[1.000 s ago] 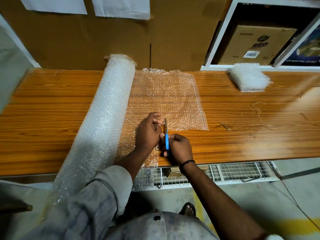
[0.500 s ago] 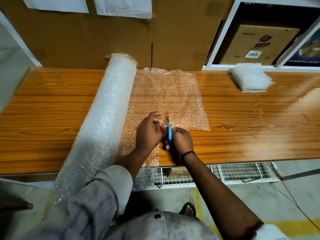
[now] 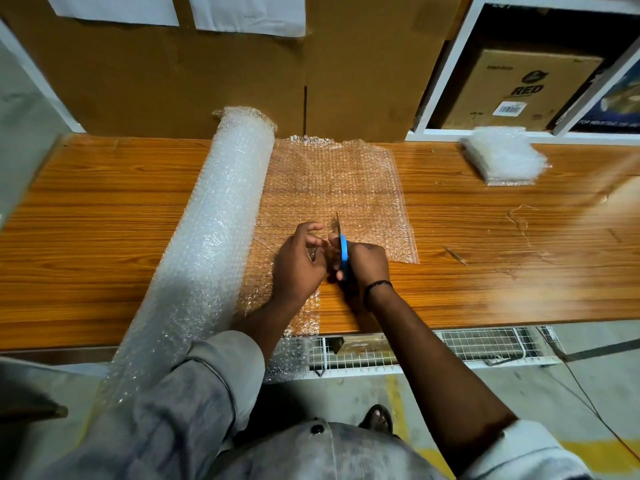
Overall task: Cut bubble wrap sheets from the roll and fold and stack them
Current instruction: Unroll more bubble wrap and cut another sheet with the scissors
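A long wooden table point(image 3: 104, 237) with an orange-brown grain carries three lots of bubble wrap. A thick roll of bubble wrap point(image 3: 214, 237) lies slantwise across its depth, its far end at the back edge and its near end sticking out past the front edge. An unrolled sheet point(image 3: 329, 181) spreads flat from the roll's right side - its near strip hangs over the front edge. Well apart, at the right rear, sits a stack of folded bubble wrap sheets point(image 3: 502, 157). A thin sliver point(image 3: 455, 255) and a pale strand point(image 3: 519, 220) lie on the bare wood between.
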